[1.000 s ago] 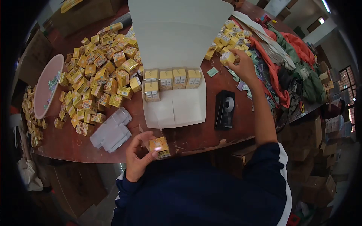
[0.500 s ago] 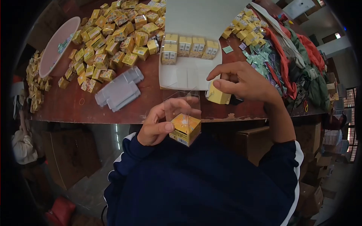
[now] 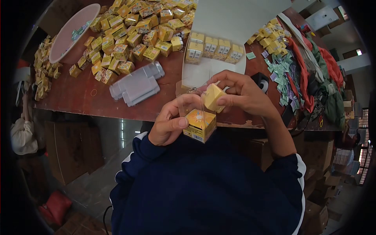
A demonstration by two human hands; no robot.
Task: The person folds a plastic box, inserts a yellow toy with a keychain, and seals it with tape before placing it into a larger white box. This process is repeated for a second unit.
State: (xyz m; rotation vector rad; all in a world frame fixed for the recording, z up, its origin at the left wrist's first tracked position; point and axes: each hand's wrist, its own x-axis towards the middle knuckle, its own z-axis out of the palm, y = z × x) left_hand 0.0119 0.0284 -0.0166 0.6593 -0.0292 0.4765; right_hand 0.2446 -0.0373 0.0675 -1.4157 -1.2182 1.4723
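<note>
In my left hand (image 3: 169, 123) is a clear plastic box with its upper end standing open. A yellow printed carton (image 3: 200, 122) with a sunburst top sits in its lower part, my thumb against the carton's side. My right hand (image 3: 246, 94) pinches a smaller plain yellow box (image 3: 212, 97) between thumb and fingers. This box is tilted and overlaps the clear plastic just above the printed carton. Right behind both hands stands an open white carton (image 3: 235, 67), with several wrapped yellow boxes (image 3: 211, 47) in rows at its far side.
Folded clear plastic sleeves (image 3: 138, 84) lie on the red table (image 3: 78, 102) at left. Behind them are a heap of yellow boxes (image 3: 133, 39) and a pink basin (image 3: 58, 45). A black tape roll (image 3: 259, 81), green sachets (image 3: 279, 74) and red cloth (image 3: 307, 94) lie to the right.
My right hand has lifted the small yellow box from the table's right side and brought it left to the clear plastic box. The view has shifted, moving the table leftward items rightward in frame.
</note>
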